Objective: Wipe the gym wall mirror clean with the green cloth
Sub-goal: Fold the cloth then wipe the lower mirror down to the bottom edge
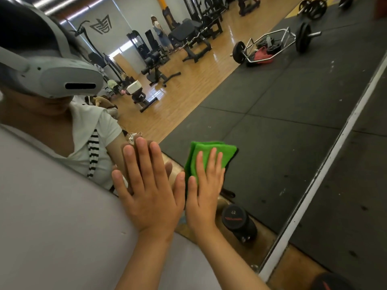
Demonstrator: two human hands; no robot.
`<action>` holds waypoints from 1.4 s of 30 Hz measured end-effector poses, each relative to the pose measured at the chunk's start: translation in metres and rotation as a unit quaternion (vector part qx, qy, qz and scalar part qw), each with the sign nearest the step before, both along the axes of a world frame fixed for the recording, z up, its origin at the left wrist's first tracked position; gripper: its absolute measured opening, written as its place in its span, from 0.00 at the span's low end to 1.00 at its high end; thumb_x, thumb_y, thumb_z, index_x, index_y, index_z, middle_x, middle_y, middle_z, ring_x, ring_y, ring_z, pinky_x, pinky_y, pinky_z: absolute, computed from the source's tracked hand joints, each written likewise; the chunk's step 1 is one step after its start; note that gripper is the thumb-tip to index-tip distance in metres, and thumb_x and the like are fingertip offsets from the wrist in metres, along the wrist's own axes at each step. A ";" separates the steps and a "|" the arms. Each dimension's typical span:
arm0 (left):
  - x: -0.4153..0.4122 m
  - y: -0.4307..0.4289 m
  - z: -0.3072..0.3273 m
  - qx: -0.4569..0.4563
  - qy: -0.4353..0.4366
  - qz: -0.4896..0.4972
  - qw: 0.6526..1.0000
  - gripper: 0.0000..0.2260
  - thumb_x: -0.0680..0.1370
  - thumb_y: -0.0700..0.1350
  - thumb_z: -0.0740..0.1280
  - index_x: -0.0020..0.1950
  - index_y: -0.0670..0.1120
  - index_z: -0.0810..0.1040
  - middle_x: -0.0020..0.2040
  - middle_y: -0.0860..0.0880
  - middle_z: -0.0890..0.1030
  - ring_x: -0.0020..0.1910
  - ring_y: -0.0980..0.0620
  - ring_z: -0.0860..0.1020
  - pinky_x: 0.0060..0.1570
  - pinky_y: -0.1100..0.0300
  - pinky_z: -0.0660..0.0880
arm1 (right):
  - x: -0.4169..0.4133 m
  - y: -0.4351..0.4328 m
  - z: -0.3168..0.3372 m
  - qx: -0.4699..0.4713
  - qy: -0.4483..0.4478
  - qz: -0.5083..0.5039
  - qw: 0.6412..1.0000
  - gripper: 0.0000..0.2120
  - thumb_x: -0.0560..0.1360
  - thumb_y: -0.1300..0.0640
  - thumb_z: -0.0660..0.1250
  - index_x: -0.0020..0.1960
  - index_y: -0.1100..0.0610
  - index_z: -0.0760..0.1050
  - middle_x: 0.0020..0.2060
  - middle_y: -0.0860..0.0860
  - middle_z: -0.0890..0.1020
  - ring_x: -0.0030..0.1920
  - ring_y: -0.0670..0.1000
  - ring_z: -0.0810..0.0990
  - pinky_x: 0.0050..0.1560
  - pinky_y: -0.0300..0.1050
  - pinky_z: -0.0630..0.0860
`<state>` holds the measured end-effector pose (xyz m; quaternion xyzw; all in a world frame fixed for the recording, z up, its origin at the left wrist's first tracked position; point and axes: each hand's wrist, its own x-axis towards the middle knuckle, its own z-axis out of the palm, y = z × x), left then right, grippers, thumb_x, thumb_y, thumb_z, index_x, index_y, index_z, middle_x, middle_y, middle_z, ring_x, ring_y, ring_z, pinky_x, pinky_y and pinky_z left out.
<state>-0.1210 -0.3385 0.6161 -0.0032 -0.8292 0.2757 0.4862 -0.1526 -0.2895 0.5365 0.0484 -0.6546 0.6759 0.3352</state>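
head cam | faces forward-down, tilted | close to mirror | single view

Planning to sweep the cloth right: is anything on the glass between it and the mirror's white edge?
Nothing visible. The right hand presses the cloth on the mirror; glass toward the white edge is bare, the dumbbell there only a reflection. The left hand lies flat on the cloth's other side.

Black rubber matting floor, flecked with pale specks, right of the mirror and its white frame. Tan bare strip along the frame's foot. Resting there at the bottom edge: dark round dumbbell end, red-marked, partly cut off.
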 end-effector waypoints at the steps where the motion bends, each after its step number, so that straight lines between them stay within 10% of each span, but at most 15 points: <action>1: 0.000 0.000 0.000 0.001 0.002 -0.002 1.000 0.31 0.85 0.57 0.48 0.82 0.41 0.48 0.82 0.46 0.40 0.81 0.47 0.40 0.79 0.45 0.39 | -0.010 0.008 0.007 0.019 0.026 -0.005 0.999 0.23 0.85 0.43 0.45 0.80 0.39 0.50 0.81 0.42 0.47 0.81 0.54 0.46 0.79 0.58 0.42; 20: -0.001 0.000 -0.002 0.001 0.010 0.011 1.000 0.30 0.85 0.57 0.49 0.82 0.41 0.49 0.83 0.46 0.41 0.82 0.47 0.42 0.79 0.46 0.39 | -0.071 0.056 0.035 0.043 0.015 -0.052 0.998 0.27 0.84 0.41 0.49 0.80 0.49 0.51 0.80 0.51 0.54 0.81 0.52 0.49 0.77 0.62 0.50; 26: 0.001 -0.001 -0.003 0.006 0.010 0.021 1.000 0.31 0.85 0.57 0.49 0.82 0.43 0.45 0.83 0.47 0.41 0.82 0.47 0.41 0.79 0.45 0.39 | -0.035 0.047 -0.022 -0.017 -0.105 -0.005 0.994 0.28 0.83 0.47 0.50 0.79 0.36 0.41 0.80 0.40 0.45 0.81 0.47 0.44 0.76 0.68 0.53; 35: 0.004 0.034 0.002 0.107 -0.039 -0.007 0.993 0.34 0.83 0.54 0.57 0.81 0.39 0.48 0.82 0.45 0.41 0.81 0.44 0.41 0.78 0.42 0.41 | -0.086 0.079 0.025 0.027 -0.036 -0.008 0.999 0.28 0.84 0.42 0.47 0.80 0.47 0.44 0.80 0.46 0.48 0.80 0.47 0.43 0.76 0.53 0.46; 42: -0.039 0.096 0.020 -0.083 -0.172 -0.045 0.981 0.29 0.83 0.51 0.54 0.82 0.45 0.52 0.83 0.44 0.47 0.82 0.47 0.42 0.79 0.47 0.40 | -0.066 0.086 -0.031 -0.087 -0.205 0.057 0.973 0.31 0.79 0.38 0.49 0.78 0.43 0.44 0.80 0.45 0.46 0.78 0.39 0.41 0.75 0.40 0.44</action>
